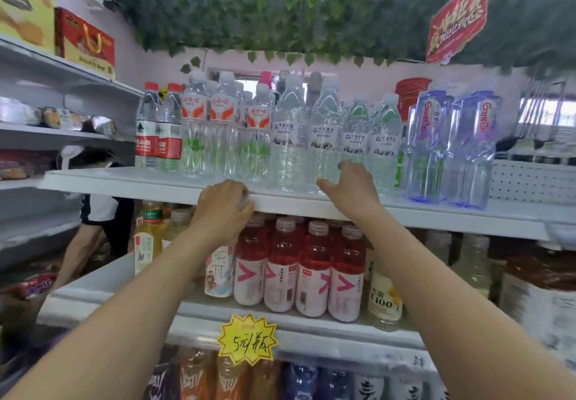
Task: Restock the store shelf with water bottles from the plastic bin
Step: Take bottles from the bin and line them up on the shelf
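The top shelf holds rows of water bottles with clear bodies and white caps. My right hand reaches over the shelf's front edge, its thumb and fingers curled round the base of one front-row water bottle with a white and blue label. My left hand is at the shelf edge, fingers curled round a pale object that is mostly hidden in the fist. The plastic bin is out of view.
Red-labelled bottles stand at the shelf's left end and blue-tinted bottles at its right. Pink drink bottles fill the shelf below, above a yellow price tag. A person bends down at the left.
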A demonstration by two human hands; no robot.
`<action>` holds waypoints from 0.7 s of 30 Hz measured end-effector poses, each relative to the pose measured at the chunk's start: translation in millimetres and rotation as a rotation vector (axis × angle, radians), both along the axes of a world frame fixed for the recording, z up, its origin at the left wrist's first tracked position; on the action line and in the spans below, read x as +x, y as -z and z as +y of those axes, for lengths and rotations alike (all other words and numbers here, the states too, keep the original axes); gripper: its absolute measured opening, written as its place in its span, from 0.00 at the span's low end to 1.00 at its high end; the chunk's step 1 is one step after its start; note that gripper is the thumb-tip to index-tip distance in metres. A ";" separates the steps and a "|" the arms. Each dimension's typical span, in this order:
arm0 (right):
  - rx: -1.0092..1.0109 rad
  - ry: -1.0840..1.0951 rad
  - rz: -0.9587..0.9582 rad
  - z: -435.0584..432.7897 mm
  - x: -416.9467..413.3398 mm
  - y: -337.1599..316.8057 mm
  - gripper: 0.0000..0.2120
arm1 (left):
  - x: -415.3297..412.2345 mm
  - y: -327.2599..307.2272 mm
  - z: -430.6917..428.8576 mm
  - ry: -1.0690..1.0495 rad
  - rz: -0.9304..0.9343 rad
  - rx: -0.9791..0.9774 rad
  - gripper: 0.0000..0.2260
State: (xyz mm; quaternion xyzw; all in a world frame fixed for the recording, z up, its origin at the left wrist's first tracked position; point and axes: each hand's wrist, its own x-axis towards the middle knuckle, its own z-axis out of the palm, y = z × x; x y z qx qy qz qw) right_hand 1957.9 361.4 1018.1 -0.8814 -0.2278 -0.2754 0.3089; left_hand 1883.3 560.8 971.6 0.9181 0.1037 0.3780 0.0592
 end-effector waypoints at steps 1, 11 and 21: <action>-0.029 0.012 0.006 -2.0 -8.0 -0.8 0.30 | -7.7 -1.4 -0.4 -0.007 0.000 -0.035 0.16; -0.197 0.106 0.047 6.4 -159.3 18.3 0.29 | -142.1 -7.7 29.0 0.159 0.015 -0.077 0.15; -0.251 0.115 0.228 -2.5 -273.3 62.7 0.31 | -259.5 23.6 28.1 0.194 0.134 -0.007 0.14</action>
